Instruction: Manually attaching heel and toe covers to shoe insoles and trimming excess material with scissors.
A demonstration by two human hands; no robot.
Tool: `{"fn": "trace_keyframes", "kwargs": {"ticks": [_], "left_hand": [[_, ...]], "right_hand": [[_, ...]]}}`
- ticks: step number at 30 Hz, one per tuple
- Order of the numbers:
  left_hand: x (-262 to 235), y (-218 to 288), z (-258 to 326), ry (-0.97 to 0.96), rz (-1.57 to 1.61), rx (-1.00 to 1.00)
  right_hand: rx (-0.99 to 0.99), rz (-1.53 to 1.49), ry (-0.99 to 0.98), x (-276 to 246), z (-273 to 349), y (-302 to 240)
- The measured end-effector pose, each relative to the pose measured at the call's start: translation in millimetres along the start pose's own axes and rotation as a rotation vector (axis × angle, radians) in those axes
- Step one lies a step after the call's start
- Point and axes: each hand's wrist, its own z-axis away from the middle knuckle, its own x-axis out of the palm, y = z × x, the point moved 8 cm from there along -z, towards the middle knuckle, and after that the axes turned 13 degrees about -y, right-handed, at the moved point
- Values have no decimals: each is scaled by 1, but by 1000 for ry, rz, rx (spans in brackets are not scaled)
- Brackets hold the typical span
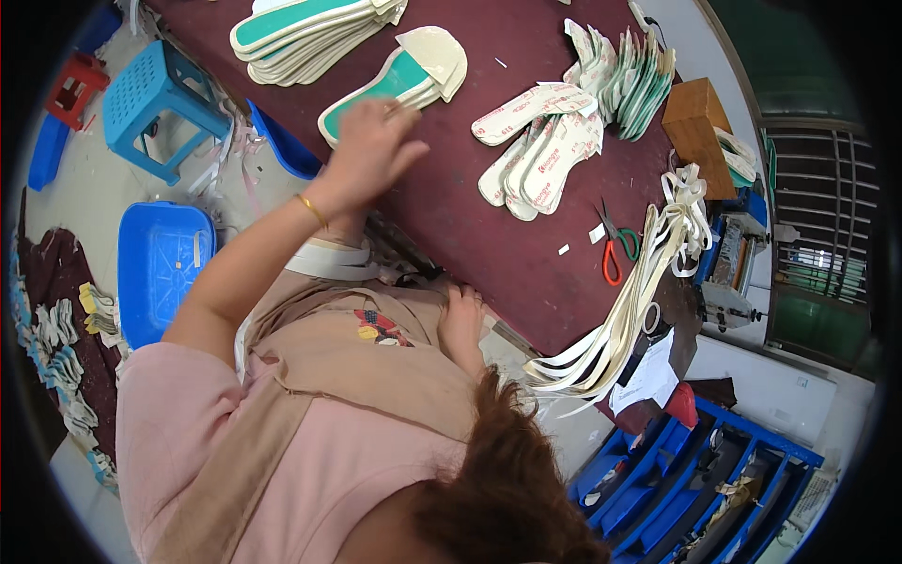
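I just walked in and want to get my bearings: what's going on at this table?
A person in a pink top and tan apron sits at a dark red table. Their left hand reaches out over a green and cream insole lying beside a stack of similar ones. Their right hand rests at the table's near edge, holding nothing visible. White printed insoles, red-handled scissors and a bundle of pale strips lie to the right.
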Motion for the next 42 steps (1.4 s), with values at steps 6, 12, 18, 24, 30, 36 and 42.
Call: {"fn": "trace_keyframes", "kwargs": {"ticks": [6, 12, 18, 24, 30, 36, 42], "left_hand": [[123, 69, 127, -1061, 855, -234], [122, 120, 127, -1191, 2246, -1073], [34, -16, -9, 236, 2010, -705], [7, 22, -43, -256, 1553, -314], [102, 111, -24, -743, 1067, 203], [128, 54, -159, 86, 71, 171], [106, 0, -159, -169, 971, -132]], "right_hand": [[30, -597, 115, -3, 11, 26], [-330, -1308, 165, -105, 22, -59], [-379, -1677, 277, -117, 11, -52], [-333, -963, 154, -98, -36, -52], [-225, -2006, 647, -159, -45, 40], [-194, -1615, 568, -169, -27, 20], [-271, -1465, 465, -176, -16, 0]]}}
